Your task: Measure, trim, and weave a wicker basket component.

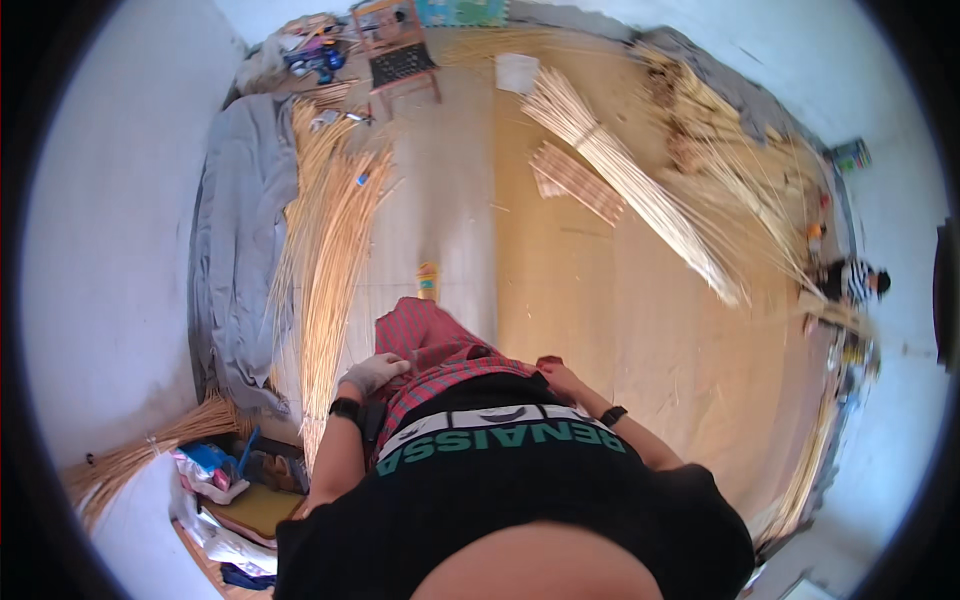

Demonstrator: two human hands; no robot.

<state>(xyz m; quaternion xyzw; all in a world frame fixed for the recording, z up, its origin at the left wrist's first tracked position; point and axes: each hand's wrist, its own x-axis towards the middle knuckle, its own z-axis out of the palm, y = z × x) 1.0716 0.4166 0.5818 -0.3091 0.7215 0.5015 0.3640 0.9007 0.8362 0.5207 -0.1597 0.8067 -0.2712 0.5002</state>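
Observation:
A red and blue checked cloth [425, 330] hangs at my waist over my legs, below a black shirt. My left hand [376, 372], in a pale glove, is at the cloth's left side with its fingers curled against the fabric. At the other side my right hand [563, 378] looks bare and pinches the cloth's edge, a dark reddish corner sticking up beside the fingers. Each wrist wears a dark band. A yellow shoe [428, 278] shows below the cloth on the floor.
Long reed-like strips lie left in a bundle [340, 240], beside a grey blanket [240, 240]. Ahead to the right lie a tied pale bundle [620, 170] and a woven slat piece [578, 182]. A chair [400, 65] stands far ahead. Someone in stripes [855, 282] sits far right.

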